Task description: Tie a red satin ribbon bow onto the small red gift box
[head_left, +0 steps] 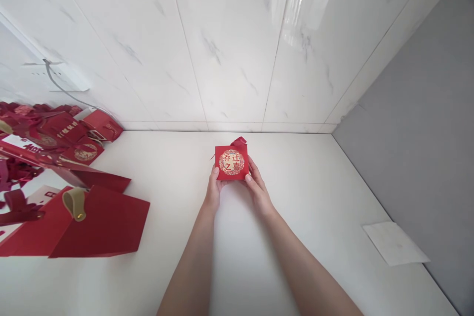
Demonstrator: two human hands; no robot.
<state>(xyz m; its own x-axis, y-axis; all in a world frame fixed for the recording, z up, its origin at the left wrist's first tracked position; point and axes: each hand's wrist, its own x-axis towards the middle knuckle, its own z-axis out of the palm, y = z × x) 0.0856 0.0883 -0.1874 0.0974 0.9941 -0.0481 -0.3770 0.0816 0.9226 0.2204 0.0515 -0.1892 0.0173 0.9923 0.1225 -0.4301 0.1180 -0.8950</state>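
Between my two hands is a small red gift box (pixel 231 176) with a round gold pattern and Chinese characters on the face turned toward me. A dark red ribbon (pixel 239 141) shows behind its upper edge. My left hand (pixel 214 188) grips the box's left side, the thumb lying along its lower left edge. On the opposite side my right hand (pixel 259 188) holds the lower right corner, its thumb in front and fingers behind. The fingers behind the box are partly hidden.
Large red gift bags (pixel 107 222) stand at the left, one with a tan strap (pixel 75 203). Behind them lie several small red boxes (pixel 101 125) and ribbons. A grey cable (pixel 62 90) runs down the tiled wall (pixel 229 44). White paper (pixel 395 243) rests at the table's right edge.
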